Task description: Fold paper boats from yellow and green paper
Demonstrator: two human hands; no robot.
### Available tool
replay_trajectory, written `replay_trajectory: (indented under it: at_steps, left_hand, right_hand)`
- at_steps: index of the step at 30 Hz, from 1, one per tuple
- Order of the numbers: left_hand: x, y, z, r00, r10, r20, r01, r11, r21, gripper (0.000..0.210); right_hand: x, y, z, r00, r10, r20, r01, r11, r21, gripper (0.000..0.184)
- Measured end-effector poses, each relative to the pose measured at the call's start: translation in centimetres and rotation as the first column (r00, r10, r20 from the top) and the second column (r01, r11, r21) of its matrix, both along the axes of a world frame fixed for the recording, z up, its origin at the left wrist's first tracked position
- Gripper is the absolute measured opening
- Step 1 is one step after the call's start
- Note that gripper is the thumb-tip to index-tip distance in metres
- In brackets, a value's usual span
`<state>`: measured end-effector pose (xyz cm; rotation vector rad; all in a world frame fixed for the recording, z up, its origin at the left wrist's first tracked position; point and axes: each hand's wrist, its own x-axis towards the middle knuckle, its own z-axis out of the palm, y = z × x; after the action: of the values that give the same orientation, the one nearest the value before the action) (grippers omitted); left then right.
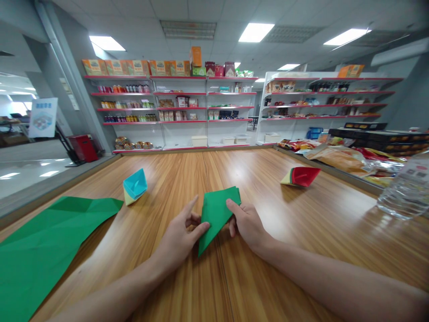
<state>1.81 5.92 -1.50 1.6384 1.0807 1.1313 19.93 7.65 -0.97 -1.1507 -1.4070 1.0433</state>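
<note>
A folded piece of green paper (217, 210) is held up over the wooden table, its narrow point toward me and its wider layered edge away. My left hand (184, 230) pinches its lower left side, the thumb on top and the index finger stretched out beyond the paper. On the right side, my right hand (246, 221) grips it with the thumb on the face and the other fingers behind. What lies under the paper is hidden.
A large creased green sheet (43, 241) lies at the left. Two folded paper pieces, one blue and yellow (136, 185), one red and yellow (301, 176), stand farther back. A clear plastic bottle (405, 192) and snack packets (338, 158) are at the right. Stocked shelves (181, 108) rise behind.
</note>
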Motion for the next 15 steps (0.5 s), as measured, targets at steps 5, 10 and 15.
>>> replay_trajectory:
  at_steps: [5,10,15]
  left_hand:
    - [-0.3,0.1,-0.7,0.987,-0.062,-0.146,0.066,0.998,0.018,0.06]
    - [-0.5,-0.2,0.2,0.967,-0.051,-0.25,0.082,0.99,0.114,0.053]
    - [-0.3,-0.6,1.0,0.968,-0.165,-0.191,0.185,0.979,0.09,0.053]
  right_hand:
    - [-0.2,-0.3,0.2,0.996,0.091,0.023,-0.092,0.996,0.017,0.062]
    - [-0.8,-1.3,0.5,0.951,0.31,-0.018,-0.309,0.95,0.031,0.042]
    - [-0.9,-1.6,0.7,0.926,0.375,-0.041,-0.368,0.923,0.115,0.034]
